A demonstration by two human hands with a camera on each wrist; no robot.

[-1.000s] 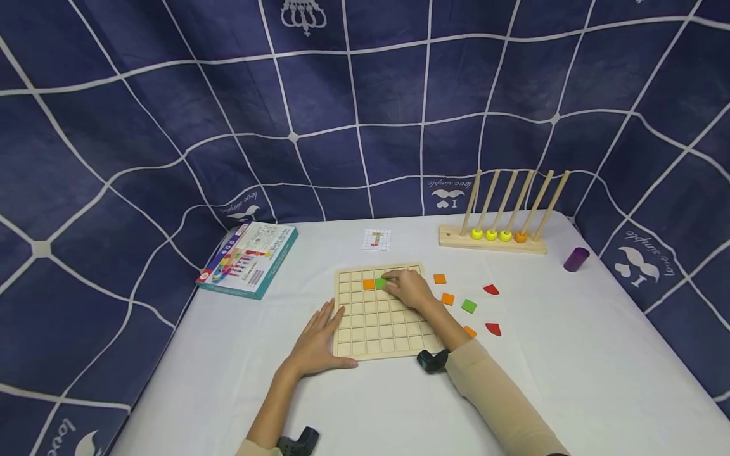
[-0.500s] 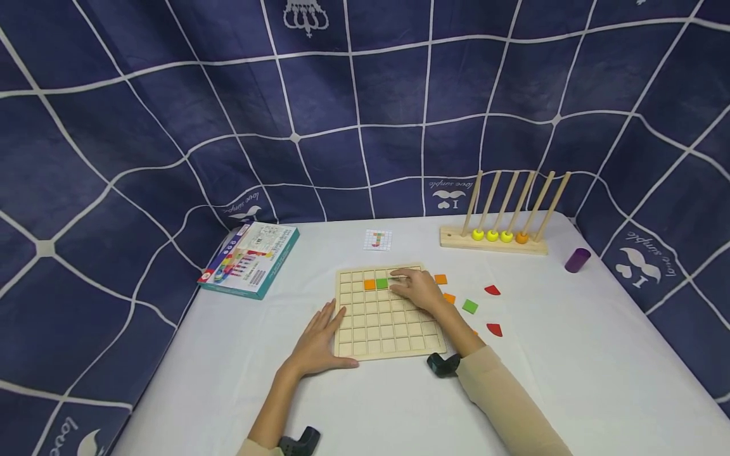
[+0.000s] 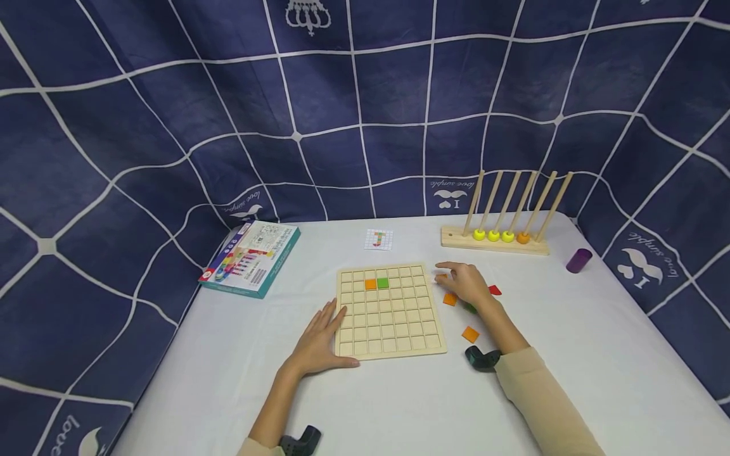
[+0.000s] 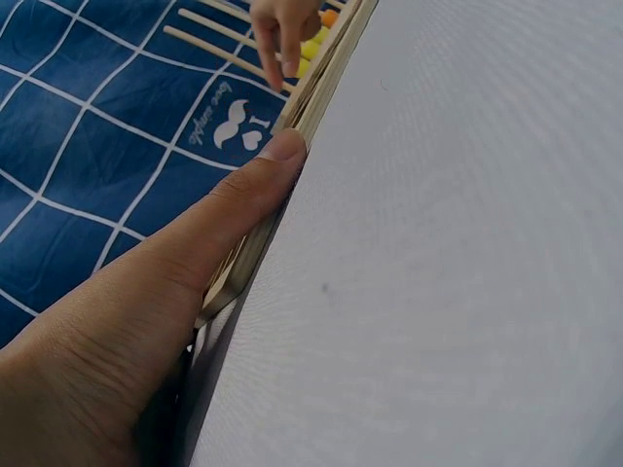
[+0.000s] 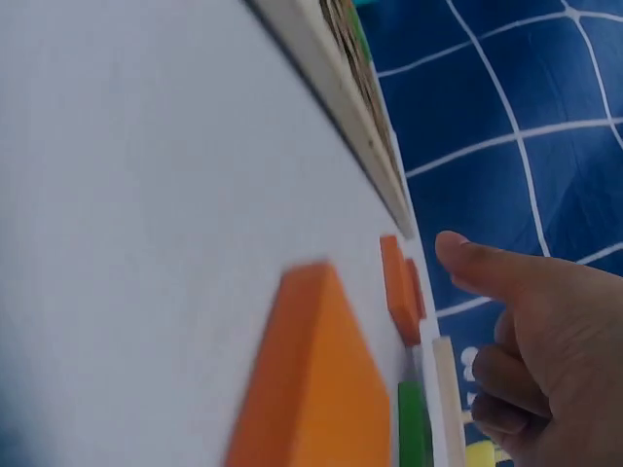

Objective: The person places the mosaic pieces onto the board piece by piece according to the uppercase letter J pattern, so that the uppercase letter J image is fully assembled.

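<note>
A wooden grid board [image 3: 393, 316] lies flat on the white table. One orange tile [image 3: 371, 284] and one green tile [image 3: 383, 283] sit side by side in its second row. My left hand [image 3: 316, 342] rests at the board's lower left corner, fingers along the left edge and thumb along the near edge. Just right of the board, my right hand [image 3: 464, 282] hovers with thumb and index finger apart over a partly hidden orange square tile [image 3: 441, 277]. Another orange tile [image 3: 450, 299] and a mostly covered green tile [image 3: 470, 308] lie beneath that hand.
A third loose orange tile [image 3: 470, 334] lies nearer me, and a red piece [image 3: 494, 290] shows beyond my wrist. Behind the board are a pattern card [image 3: 379, 239], a peg stand with beads [image 3: 495, 241], a purple cylinder [image 3: 578, 260] and a cardboard box [image 3: 249, 259].
My right hand has let go of the green tile in the grid and moved right, off the board to the loose tiles. My left hand stays in place.
</note>
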